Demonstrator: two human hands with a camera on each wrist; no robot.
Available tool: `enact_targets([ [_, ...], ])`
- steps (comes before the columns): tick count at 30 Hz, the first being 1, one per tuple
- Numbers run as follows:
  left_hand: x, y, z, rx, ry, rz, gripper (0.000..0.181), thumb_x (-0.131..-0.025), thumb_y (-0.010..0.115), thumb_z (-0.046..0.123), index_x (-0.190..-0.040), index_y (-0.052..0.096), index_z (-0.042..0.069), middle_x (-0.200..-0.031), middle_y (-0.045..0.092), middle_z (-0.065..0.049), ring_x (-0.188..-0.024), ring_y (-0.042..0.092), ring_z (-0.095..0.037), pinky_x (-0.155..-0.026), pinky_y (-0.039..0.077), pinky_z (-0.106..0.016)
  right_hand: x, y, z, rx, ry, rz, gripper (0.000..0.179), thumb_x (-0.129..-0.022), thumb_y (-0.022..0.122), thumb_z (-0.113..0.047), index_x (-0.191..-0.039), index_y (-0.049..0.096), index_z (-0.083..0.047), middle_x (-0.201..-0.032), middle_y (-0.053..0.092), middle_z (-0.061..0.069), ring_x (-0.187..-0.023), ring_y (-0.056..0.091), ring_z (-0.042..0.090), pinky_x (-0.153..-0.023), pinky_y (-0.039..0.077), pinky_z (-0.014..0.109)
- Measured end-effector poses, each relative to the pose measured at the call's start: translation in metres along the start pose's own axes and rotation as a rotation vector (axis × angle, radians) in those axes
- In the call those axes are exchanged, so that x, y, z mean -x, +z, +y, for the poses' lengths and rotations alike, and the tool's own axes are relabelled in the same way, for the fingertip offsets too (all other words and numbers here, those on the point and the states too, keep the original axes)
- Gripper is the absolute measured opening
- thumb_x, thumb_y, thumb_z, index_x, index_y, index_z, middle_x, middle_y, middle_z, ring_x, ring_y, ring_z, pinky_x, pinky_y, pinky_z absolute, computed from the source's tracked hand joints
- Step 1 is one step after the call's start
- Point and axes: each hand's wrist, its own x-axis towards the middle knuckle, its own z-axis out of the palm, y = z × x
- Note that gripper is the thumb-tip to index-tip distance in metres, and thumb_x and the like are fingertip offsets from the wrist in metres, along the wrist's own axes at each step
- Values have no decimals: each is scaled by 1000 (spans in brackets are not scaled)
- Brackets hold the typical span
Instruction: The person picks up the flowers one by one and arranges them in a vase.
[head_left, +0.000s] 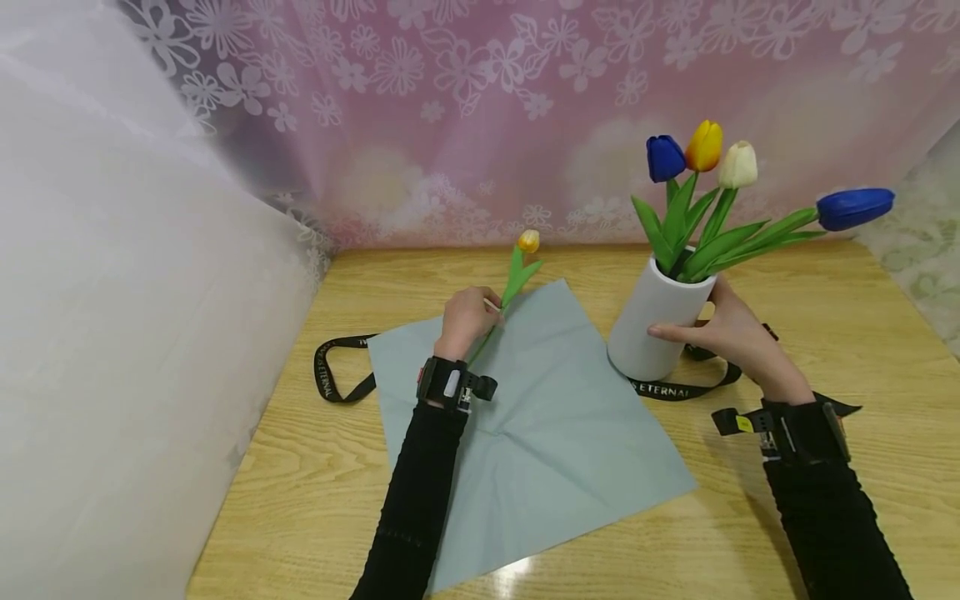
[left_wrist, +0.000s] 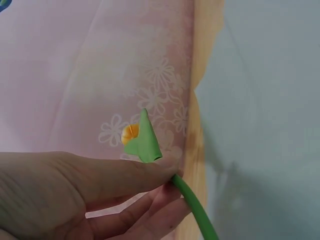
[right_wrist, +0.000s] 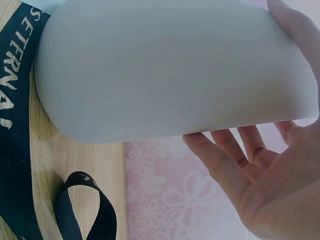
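My left hand (head_left: 467,321) pinches the green stem of a yellow tulip (head_left: 528,242) between thumb and fingers. The tulip is over the upper part of a pale blue-grey wrapping paper (head_left: 555,433), its bloom pointing away. In the left wrist view, the stem (left_wrist: 197,207) runs down past the fingertips. My right hand (head_left: 723,325) grips a white vase (head_left: 652,333), thumb on the near side and fingers around the right side. Two blue tulips (head_left: 855,208), a yellow-orange tulip (head_left: 704,147) and a white tulip (head_left: 738,165) stand in the vase, which leans right in the head view.
A black ribbon with white lettering (head_left: 678,391) lies by the vase's base; a black ribbon loop (head_left: 324,379) extends from the paper's left side. The wooden table (head_left: 277,475) ends at a pink floral curtain (head_left: 465,150) behind and a white sheet (head_left: 127,317) at left.
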Motion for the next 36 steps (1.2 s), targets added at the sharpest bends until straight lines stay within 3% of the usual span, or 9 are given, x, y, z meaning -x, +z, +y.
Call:
enact_targets([
  [16,6,-10,10,114,85,28,22,-90,78,10,-112,75,8,-95,77,-9,-87,71,-24,-79,54,-37,1,0,-1,5,0,0,113,-86,83,-16,-160,3,-46,-158,26,20,-142,30,46,-104,34,75],
  [28,9,-17,17,263,163,31,24,-92,75,9,-116,73,6,-100,76,-11,-87,74,-24,-67,58,-27,1,1,-2,10,3,6,111,-86,83,-17,-160,5,-45,-157,27,19,-142,31,44,-105,33,75],
  [36,9,-18,24,320,219,101,25,-93,76,12,-117,72,7,-99,75,-10,-87,75,-23,-65,59,-26,0,1,-1,9,7,3,112,-87,83,-17,-161,3,-43,-158,26,20,-142,30,46,-104,34,76],
])
